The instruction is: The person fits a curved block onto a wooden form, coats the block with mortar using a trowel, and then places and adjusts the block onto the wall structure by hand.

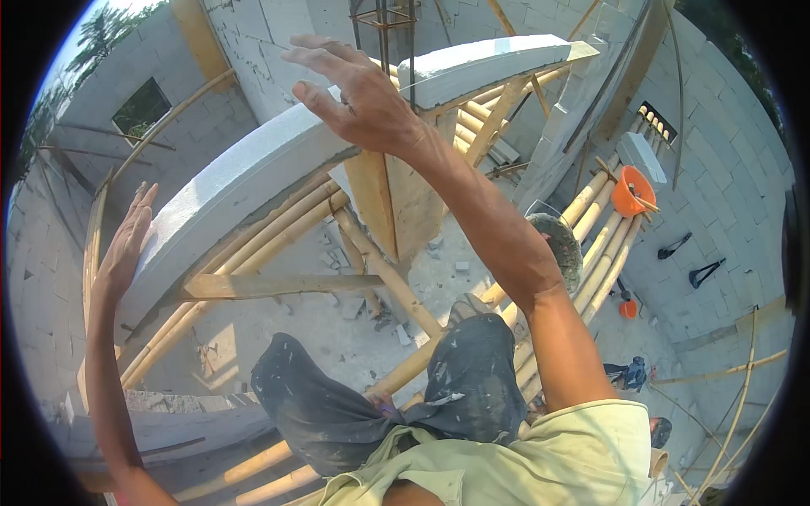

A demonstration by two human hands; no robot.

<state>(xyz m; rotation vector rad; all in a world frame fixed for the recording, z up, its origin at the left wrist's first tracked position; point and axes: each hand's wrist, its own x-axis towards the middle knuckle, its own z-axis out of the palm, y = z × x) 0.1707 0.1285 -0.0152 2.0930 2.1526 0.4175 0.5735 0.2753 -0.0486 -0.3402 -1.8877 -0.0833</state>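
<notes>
A long run of white lightweight concrete block (pixel 228 181) curves across the left half, on top of the wall. My left hand (pixel 128 240) lies along its left side, fingers straight and close together. At the other end of this run, my right hand (pixel 363 101) is held over the block beside the upright steel bars, its fingers stretched and apart. Whether the right palm touches the block I cannot tell. Neither hand grips anything. Beyond the steel bars (pixel 384 38), a second white block (pixel 489 61) carries on to the right. Below the bars stands a wooden form board (pixel 373 198).
Bamboo poles (pixel 595 253) form a platform on the right, carrying an orange bucket (pixel 631 192) and a dark mortar-stained bucket (pixel 558 244). A wooden beam (pixel 283 287) crosses below the block. Rubble lies on the floor far below. Another person's head (pixel 661 433) shows at lower right.
</notes>
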